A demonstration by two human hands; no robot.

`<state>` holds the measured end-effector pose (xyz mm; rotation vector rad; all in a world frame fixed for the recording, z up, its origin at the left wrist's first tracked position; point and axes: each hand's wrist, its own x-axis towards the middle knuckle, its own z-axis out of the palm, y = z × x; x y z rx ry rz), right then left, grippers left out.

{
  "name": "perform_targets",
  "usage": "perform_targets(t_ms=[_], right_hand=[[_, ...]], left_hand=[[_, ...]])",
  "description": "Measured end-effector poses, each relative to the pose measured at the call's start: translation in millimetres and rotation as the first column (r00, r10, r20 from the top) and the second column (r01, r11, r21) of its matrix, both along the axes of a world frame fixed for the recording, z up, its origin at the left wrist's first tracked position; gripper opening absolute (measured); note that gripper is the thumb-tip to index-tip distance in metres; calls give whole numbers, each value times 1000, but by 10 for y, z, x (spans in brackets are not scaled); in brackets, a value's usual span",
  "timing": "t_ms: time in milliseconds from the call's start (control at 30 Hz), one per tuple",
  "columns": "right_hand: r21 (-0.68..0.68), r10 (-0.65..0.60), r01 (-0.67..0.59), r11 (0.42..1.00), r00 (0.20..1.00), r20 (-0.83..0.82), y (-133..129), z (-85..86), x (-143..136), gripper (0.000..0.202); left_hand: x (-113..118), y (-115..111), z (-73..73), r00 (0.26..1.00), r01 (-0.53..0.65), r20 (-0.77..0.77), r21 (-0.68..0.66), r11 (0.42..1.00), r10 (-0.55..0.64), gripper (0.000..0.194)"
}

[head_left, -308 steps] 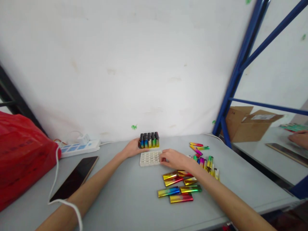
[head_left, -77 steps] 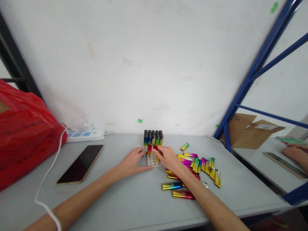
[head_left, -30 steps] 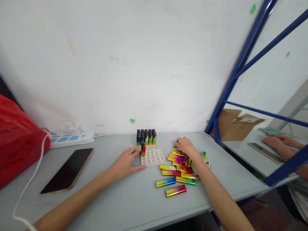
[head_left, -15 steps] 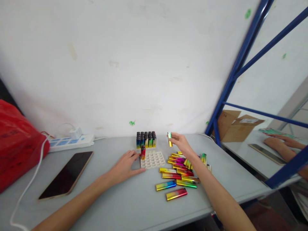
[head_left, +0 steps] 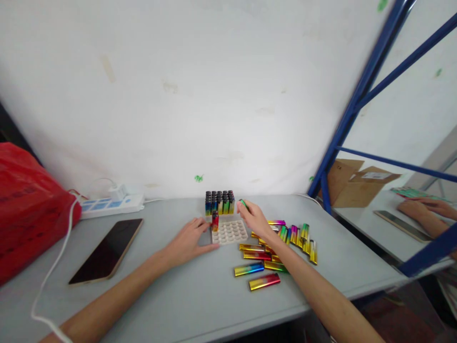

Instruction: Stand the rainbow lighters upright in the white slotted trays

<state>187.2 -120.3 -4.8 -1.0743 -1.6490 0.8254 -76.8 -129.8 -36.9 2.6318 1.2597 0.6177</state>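
My left hand [head_left: 191, 240] rests on the table with thumb and fingers apart. Its thumb tip lies by the near left corner of a white tray with rows of round holes [head_left: 230, 233], and its fingertips reach the tray's left edge. One red lighter [head_left: 215, 222] stands upright in the tray's back left corner, close to those fingertips. Over the tray's back right side, my right hand [head_left: 254, 216] is closed around a lighter [head_left: 244, 204]; only its green end shows. Below my right forearm lies a loose pile of shiny multicoloured lighters [head_left: 257, 256].
Behind the tray stands a block of upright lighters [head_left: 219, 204]. To the left are a phone [head_left: 107, 252], a power strip [head_left: 114, 206] and a red bag [head_left: 32, 214]. A blue metal frame [head_left: 342, 124] rises at right, with a cardboard box [head_left: 357, 186] and another person's hands [head_left: 423, 212] beyond.
My right hand has moved left from above the pile to the tray, carrying the lighter. My left hand stays by the tray's left edge. The view has shifted slightly.
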Motion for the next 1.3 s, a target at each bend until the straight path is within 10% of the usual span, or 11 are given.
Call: perform_targets(t_ms=[367,1300], right_hand=[[127,-254,235,964,954,159,-59,-55,-104,46],[341,-58,-117,933,886,460,-187,-60,-220,37]], left_hand=[[-6,6,-16,1000,-2,0,26,1000,2,59],[5,-12,-9,1000,11,-4,39,999,-11,60]])
